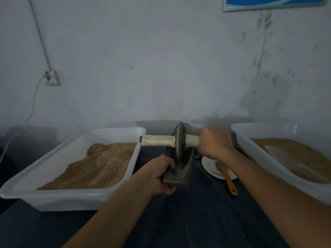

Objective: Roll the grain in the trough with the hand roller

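A dark boat-shaped metal trough (pixel 186 169) stands on the dark cloth in the middle. In it sits the hand roller, a grey disc (pixel 179 140) upright on edge with a white-wrapped axle handle (pixel 157 140) through its centre. My right hand (pixel 214 142) grips the right end of the handle. My left hand (pixel 161 176) grips the trough's near left edge. The left end of the handle sticks out free. Grain inside the trough is hidden by its walls.
A white tub (pixel 75 199) of brown grain stands at the left, another white tub (pixel 265 151) with grain and a scoop at the right. A white plate (pixel 209 163) with a yellow-handled brush (pixel 229 179) lies right of the trough. The wall is close behind.
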Demonstrator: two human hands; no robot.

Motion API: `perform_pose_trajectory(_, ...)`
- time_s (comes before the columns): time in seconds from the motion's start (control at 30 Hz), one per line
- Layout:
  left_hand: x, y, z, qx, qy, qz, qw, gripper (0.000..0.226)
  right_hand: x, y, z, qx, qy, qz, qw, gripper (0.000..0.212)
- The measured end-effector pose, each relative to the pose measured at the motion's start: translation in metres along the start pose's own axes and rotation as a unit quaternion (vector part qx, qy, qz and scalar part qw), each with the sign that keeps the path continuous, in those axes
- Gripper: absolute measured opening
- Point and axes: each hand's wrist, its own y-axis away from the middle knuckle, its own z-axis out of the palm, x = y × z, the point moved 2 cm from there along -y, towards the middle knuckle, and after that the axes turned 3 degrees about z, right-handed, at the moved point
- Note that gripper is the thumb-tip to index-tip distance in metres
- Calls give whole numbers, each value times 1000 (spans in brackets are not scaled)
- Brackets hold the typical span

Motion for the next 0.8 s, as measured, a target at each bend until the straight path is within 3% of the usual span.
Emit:
perform_pose_trajectory(0.2,-13,-11,-2,28,5,-42,999,26,3,-1,35,-37,-26,5,999,15)
perform_pose_trajectory(0.33,-24,-19,1,45,-3,-56,997,33,11,-2,52,-56,-37,-9,998,14)
perform_pose_trajectory(0.53,-34,-30,7,61,-25,-35,997,59,14,-5,70,-63,-32,-36,997,17)
perform_pose_trajectory(0.8,-30,-31,4,30,-99,-42,994,47,18,-2,75,-70,-48,-30,996,19)
